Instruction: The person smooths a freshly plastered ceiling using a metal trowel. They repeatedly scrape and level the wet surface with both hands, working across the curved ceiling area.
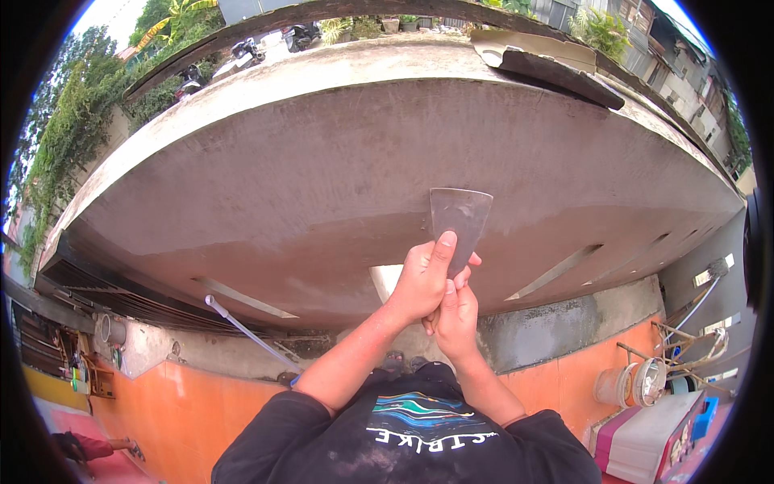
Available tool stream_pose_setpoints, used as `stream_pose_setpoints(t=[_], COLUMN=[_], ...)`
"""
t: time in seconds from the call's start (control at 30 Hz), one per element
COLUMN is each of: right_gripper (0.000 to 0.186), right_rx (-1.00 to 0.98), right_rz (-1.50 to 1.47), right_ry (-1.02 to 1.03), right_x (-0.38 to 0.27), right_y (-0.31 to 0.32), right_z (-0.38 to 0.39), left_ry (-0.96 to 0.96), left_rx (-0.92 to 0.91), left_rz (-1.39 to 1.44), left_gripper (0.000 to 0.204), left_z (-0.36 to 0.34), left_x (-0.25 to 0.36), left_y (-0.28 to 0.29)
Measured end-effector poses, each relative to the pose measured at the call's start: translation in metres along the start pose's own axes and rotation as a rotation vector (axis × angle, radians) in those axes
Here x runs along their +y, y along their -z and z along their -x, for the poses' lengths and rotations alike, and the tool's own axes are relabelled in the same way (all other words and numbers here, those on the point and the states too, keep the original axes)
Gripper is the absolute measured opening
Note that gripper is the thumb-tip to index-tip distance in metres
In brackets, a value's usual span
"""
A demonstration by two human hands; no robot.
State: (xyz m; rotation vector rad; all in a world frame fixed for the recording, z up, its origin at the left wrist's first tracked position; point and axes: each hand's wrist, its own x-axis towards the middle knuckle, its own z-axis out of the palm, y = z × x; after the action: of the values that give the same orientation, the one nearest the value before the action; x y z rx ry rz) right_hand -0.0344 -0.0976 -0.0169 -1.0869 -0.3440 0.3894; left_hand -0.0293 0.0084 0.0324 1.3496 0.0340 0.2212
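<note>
A wide putty knife (463,211) with a flared grey blade stands upright before me, its blade against or just in front of a brown-grey wall (306,161). My left hand (424,278) is closed on the lower blade, thumb laid flat along its face. Just below, my right hand (456,323) is closed around what seems to be the handle, which the fingers hide. Both hands touch each other. On the wall, the lower part looks darker than the upper, with a curved line between them.
Slanted slots (556,272) open through the wall low down. A bent dark sheet (556,77) lies on its top ledge. A white pole (250,335) leans at left. Buckets (647,381) and a long-handled roller (716,270) stand at right. Another person's arm (101,445) shows lower left.
</note>
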Motion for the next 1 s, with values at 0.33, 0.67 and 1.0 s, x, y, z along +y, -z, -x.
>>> stream_pose_setpoints(t=[0.33, 0.67, 1.0], right_gripper=[0.018, 0.027, 0.018], right_rx=[-0.133, -0.216, -0.145], right_rz=[0.003, -0.020, -0.040], right_ry=[-0.107, 0.001, -0.057], right_x=[0.022, 0.011, 0.016], right_y=[0.016, 0.019, 0.013], right_z=[0.015, 0.002, 0.002], left_ry=[0.221, 0.237, 0.140], left_rx=[0.135, 0.122, 0.122], left_rz=[-0.014, 0.003, -0.001], left_gripper=[0.070, 0.071, 0.072], left_z=[0.015, 0.005, 0.004], left_x=[-0.030, -0.018, -0.018], left_y=[-0.003, -0.009, -0.005])
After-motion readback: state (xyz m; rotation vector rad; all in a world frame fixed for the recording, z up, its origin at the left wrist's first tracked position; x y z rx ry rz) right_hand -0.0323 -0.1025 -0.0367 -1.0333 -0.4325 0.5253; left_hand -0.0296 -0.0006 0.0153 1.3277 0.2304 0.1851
